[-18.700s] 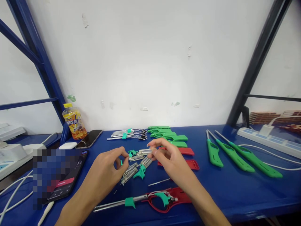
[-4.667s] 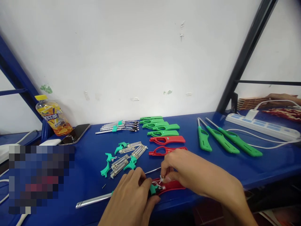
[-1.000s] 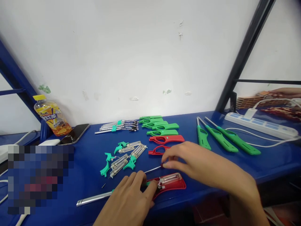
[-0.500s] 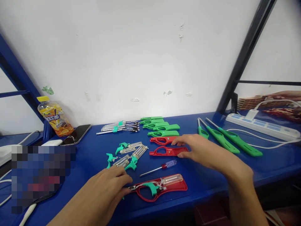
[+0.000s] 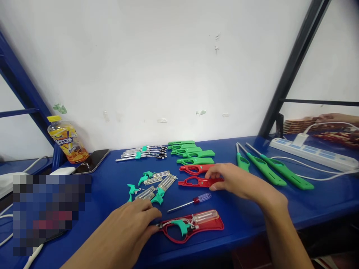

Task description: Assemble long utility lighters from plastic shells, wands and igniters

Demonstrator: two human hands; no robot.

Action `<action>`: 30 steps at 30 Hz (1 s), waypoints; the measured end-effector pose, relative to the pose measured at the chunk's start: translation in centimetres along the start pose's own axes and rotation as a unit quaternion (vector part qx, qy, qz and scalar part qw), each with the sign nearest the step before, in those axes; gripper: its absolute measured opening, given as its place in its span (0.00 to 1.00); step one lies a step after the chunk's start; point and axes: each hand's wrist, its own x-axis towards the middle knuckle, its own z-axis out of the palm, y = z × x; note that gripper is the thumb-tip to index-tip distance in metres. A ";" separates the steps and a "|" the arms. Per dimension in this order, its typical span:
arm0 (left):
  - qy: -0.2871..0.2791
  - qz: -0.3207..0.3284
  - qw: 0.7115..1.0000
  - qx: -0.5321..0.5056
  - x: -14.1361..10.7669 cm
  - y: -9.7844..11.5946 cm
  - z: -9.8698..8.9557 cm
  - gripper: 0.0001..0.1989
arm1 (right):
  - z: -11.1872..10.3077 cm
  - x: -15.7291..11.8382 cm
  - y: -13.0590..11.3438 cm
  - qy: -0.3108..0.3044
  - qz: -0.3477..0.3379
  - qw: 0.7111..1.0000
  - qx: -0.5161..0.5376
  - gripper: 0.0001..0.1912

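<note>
My left hand (image 5: 131, 220) is closed around the front end of an opened red lighter (image 5: 179, 231), hiding its metal tube. Inside that red half-shell lie a green trigger (image 5: 181, 226), white wires and a clear fuel tank (image 5: 206, 216). Farther back, my right hand (image 5: 228, 177) pinches the handle end of a loose red half-shell (image 5: 193, 182), which is slightly tilted. Another red shell (image 5: 193, 170) lies just behind it. Between the hands rests a screwdriver (image 5: 200, 198) with a purple clear handle.
Clear tanks (image 5: 167, 182) with green triggers lie left of centre. Behind are metal tubes (image 5: 130, 159) and green shells (image 5: 206, 154). Finished-looking green lighters (image 5: 288, 171) and a power strip (image 5: 314, 151) lie right. A bottle (image 5: 67, 140) and phone (image 5: 92, 161) stand left; another person's hand (image 5: 333, 118) shows far right.
My right hand has closed on the loose red half-shell and tilted it a little. My left hand stays at the opened lighter's front end. The view has shifted slightly.
</note>
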 end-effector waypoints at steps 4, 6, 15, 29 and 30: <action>0.128 0.074 0.987 0.057 -0.5 -0.6 0.8 0.14 | 0.2 -0.1 0.2 -0.001 0.000 1.000 0.009 0.14; 0.188 0.102 0.974 0.072 -0.6 -0.9 1.0 0.14 | 0.1 -0.1 0.0 -0.004 0.003 1.000 0.012 0.13; 0.289 0.135 0.944 0.088 -0.3 -0.5 0.4 0.27 | -0.4 -0.6 -0.7 -0.026 0.017 0.999 0.015 0.09; 0.339 0.078 0.934 0.081 0.0 0.2 0.2 0.23 | -2.5 -3.4 -5.2 0.026 -0.102 0.994 0.015 0.09; 0.347 0.076 0.931 0.082 0.1 0.2 0.2 0.24 | -2.4 -3.8 -5.9 0.014 -0.122 0.992 0.032 0.09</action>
